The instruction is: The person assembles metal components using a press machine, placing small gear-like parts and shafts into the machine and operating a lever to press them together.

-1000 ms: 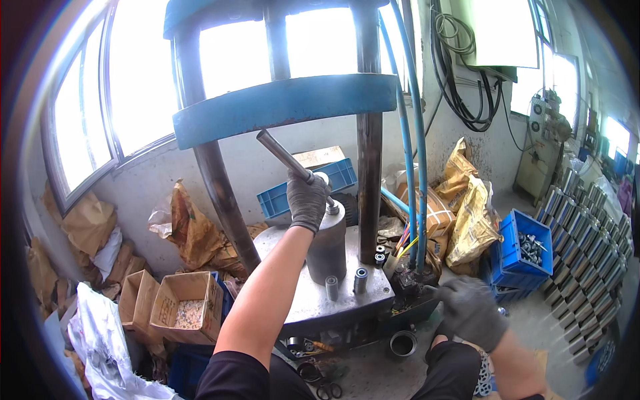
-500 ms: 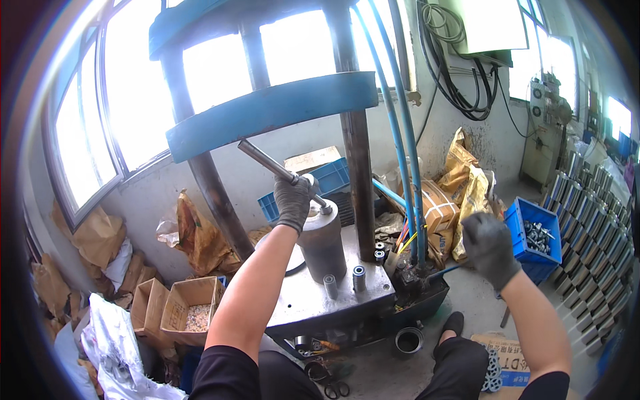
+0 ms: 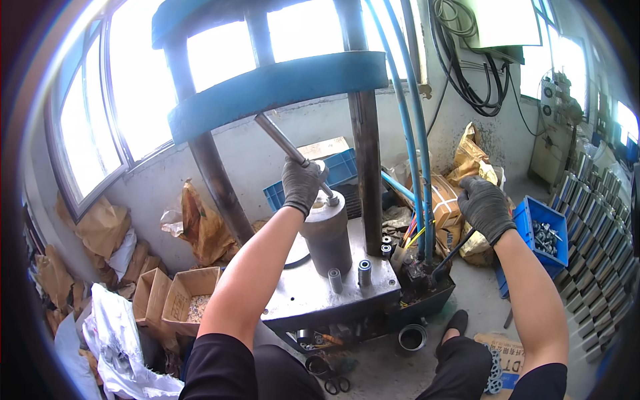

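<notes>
My left hand (image 3: 301, 185), in a dark grey glove, grips a long steel rod (image 3: 279, 142) that slants up to the left from the top of a grey steel cylinder (image 3: 327, 235). The cylinder stands on the press's steel bed plate (image 3: 313, 297), under the blue crossbeam (image 3: 280, 85). My right hand (image 3: 485, 207), also gloved, is closed on the top of a thin black lever (image 3: 455, 250) that runs down to the valve block at the plate's right end. Two small metal bushings (image 3: 349, 275) stand on the plate in front of the cylinder.
Blue hoses (image 3: 407, 133) run down beside the right column. A blue crate of metal parts (image 3: 543, 233) sits at the right, with rows of cylinders (image 3: 597, 213) beyond. Open cardboard boxes (image 3: 187, 303) and paper sacks (image 3: 200, 223) lie at the left. A metal ring (image 3: 412, 337) rests on the floor.
My right hand rose from low near the floor up to the lever's top. My left hand stays on the rod. The view tilted slightly.
</notes>
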`<action>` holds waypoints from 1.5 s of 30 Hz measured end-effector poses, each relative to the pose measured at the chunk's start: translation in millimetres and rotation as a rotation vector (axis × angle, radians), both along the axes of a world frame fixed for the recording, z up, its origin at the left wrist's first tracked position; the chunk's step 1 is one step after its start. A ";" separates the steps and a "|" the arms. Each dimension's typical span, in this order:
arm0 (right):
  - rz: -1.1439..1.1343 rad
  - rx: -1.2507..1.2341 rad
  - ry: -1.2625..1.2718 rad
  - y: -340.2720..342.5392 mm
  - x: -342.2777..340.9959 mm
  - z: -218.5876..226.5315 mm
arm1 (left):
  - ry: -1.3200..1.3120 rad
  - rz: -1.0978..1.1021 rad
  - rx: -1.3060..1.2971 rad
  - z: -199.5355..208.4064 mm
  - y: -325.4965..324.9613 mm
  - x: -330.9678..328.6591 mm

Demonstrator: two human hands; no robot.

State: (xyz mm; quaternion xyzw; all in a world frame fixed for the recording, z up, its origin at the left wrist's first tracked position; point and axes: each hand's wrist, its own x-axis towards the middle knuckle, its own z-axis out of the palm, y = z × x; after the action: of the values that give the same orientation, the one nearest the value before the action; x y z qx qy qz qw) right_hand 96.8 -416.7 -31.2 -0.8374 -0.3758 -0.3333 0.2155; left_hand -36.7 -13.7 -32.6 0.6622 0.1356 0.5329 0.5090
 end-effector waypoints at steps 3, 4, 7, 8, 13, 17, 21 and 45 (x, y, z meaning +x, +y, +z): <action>-0.020 -0.056 -0.008 -1.5 5.7 -3.5 | 0.029 -0.020 -0.017 11.8 -18.0 -2.6; -0.012 -0.060 -0.013 0.3 2.3 -2.4 | 0.112 0.064 0.077 9.6 -4.7 -1.7; -0.001 -0.055 0.026 -2.1 -10.2 0.0 | 0.218 0.107 0.137 15.9 -5.9 -4.0; 0.000 -0.050 0.024 -5.7 -12.5 -1.0 | 0.280 0.107 0.124 20.7 -12.6 -5.1; 0.013 -0.055 0.007 -23.4 -22.7 -7.6 | 0.395 0.101 0.145 43.0 -47.6 -15.2; 0.032 -0.106 -0.022 -33.9 -43.4 -10.2 | 0.467 0.214 0.326 38.4 -18.4 -1.8; 0.062 -0.178 -0.022 -60.3 -62.2 -23.1 | 0.554 0.240 0.449 42.8 -21.0 22.0; 0.274 -0.846 0.435 -108.8 -143.1 -40.4 | 0.481 0.226 0.477 26.7 10.5 31.7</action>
State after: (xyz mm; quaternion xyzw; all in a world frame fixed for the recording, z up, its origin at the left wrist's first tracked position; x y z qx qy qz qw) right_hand -46.3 -525.5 -71.6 -0.8447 -0.5309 0.0623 -0.0279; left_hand -5.0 -3.1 -5.8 0.8498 0.1955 0.4314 0.2314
